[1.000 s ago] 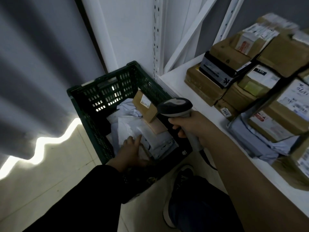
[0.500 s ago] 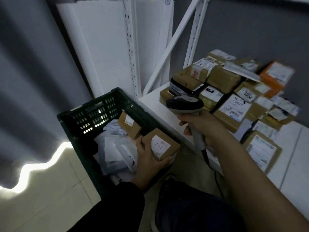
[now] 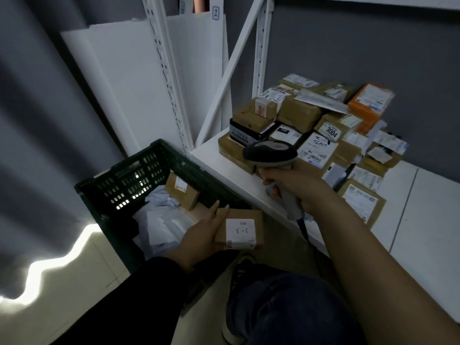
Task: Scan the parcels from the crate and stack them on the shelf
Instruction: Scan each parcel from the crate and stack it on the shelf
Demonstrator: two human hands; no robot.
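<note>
Black sleeve point(image 3: 139, 295) on the left arm, right forearm point(image 3: 361, 257) bare, dark blue jeans point(image 3: 286, 314), dark pale-soled shoe point(image 3: 240, 272)

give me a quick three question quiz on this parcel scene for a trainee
1. True or false: the left hand holds a small brown box with a white label.
2. What grips the scanner? A the right hand; B the left hand; C neither hand.
3. Fill in: a second brown box sits inside the dark green ____.
Key: 1 true; 2 A; 3 crate.
</note>
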